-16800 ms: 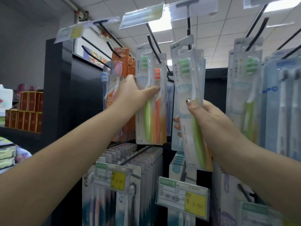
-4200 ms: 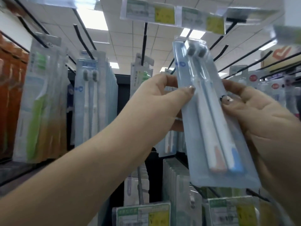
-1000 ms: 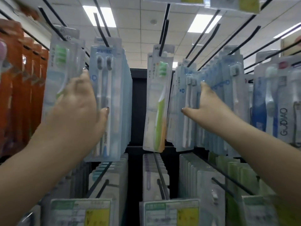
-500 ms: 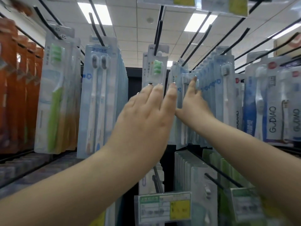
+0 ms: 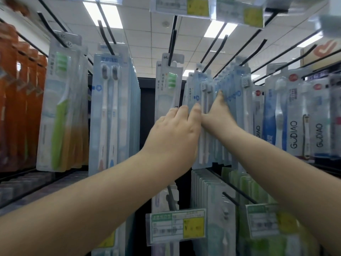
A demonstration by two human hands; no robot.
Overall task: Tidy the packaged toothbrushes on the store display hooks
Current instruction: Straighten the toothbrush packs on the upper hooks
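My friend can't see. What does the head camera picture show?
Two bare hands, left and right, press flat on a row of pale blue toothbrush packs hanging from black hooks. A green-brush pack hangs just left of them, and price tags hang below.

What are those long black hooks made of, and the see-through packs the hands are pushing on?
The hooks look like thin metal rod with a dark matte coating: straight, slim and rigid, though painted plastic cannot be ruled out. The packs under the left hand and right hand look like clear glossy plastic blisters; the brushes show through.
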